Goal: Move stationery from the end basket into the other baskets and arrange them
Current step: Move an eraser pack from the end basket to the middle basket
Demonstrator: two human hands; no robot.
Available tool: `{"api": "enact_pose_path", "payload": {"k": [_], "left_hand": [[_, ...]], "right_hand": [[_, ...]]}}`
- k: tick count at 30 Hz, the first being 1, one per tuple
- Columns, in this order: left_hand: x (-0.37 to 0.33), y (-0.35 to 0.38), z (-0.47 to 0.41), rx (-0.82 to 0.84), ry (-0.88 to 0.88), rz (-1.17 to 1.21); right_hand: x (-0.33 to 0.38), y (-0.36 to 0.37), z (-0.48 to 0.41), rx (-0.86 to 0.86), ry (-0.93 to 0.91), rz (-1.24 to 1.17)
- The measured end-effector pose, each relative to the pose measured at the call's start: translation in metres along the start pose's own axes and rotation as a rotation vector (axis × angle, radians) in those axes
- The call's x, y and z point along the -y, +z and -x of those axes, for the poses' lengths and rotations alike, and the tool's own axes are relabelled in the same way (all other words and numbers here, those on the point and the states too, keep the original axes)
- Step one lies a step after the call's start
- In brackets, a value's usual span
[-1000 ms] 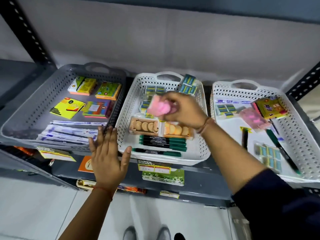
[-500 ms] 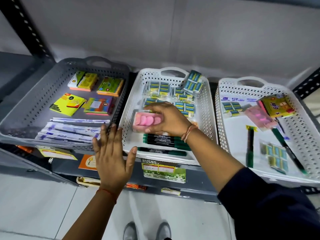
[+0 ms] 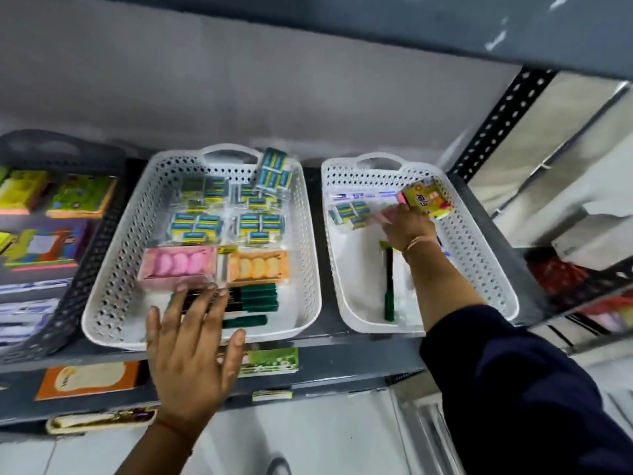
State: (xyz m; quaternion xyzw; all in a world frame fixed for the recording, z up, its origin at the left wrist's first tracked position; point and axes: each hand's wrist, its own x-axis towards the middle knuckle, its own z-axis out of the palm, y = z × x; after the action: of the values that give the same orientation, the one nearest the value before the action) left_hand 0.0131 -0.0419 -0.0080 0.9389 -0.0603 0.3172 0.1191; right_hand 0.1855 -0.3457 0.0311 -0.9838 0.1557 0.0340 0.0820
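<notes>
Fingers: on the left hand [image 3: 191, 351] they are spread wide and flat, holding nothing, their tips over the front of the middle basket [image 3: 113, 303] at the black-and-green markers [image 3: 253, 298]; on the right hand [image 3: 409, 228] they are curled down around a pink packet [image 3: 387, 216] that is mostly hidden, and whether it is already gripped cannot be told.

Grey basket: seen only in part at the left edge [image 3: 85, 269], with colourful sticky-note pads [image 3: 80, 197] inside; it is not being touched.

Middle basket: the pink eraser box [image 3: 178, 267], held in the right hand half a second ago, is now set down in the row, touching the orange eraser box [image 3: 258, 267], with blue-and-yellow eraser packs [image 3: 226, 217] behind and the markers in front.

Left hand change: it is shifted from the gap between the grey and middle baskets to the middle basket's front rim.

End basket: the right hand is moved across into the right-hand basket [image 3: 479, 255], at the far end beside a yellow pad [image 3: 426, 198] and a blue-and-yellow eraser pack [image 3: 351, 214]; a green marker [image 3: 388, 282] lies beside the wrist.

Meaning for the task: one pink box is judged placed and sorted with its kind; the next pick appears to be under way, and several items are left in the end basket.
</notes>
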Motion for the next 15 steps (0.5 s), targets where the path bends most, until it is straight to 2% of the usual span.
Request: {"api": "enact_pose_path", "payload": {"k": [7, 10, 12, 13, 15], "left_hand": [[0.002, -0.003, -0.001, 0.006, -0.022, 0.000], [0.005, -0.007, -0.001, 0.034, -0.019, 0.032], [0.008, -0.010, 0.001, 0.042, -0.027, 0.067], [0.014, -0.014, 0.002, 0.043, -0.043, 0.084], [0.020, -0.014, 0.005, 0.067, -0.101, 0.113]], "right_hand": [[-0.001, 0.006, -0.011, -0.117, 0.030, 0.046], [0.011, -0.013, -0.003, -0.332, 0.000, 0.076], [0.030, -0.028, 0.012, -0.469, -0.141, 0.077], [0.045, -0.035, 0.022, -0.494, -0.258, -0.008], [0.069, -0.046, 0.045, -0.357, -0.504, -0.302]]}}
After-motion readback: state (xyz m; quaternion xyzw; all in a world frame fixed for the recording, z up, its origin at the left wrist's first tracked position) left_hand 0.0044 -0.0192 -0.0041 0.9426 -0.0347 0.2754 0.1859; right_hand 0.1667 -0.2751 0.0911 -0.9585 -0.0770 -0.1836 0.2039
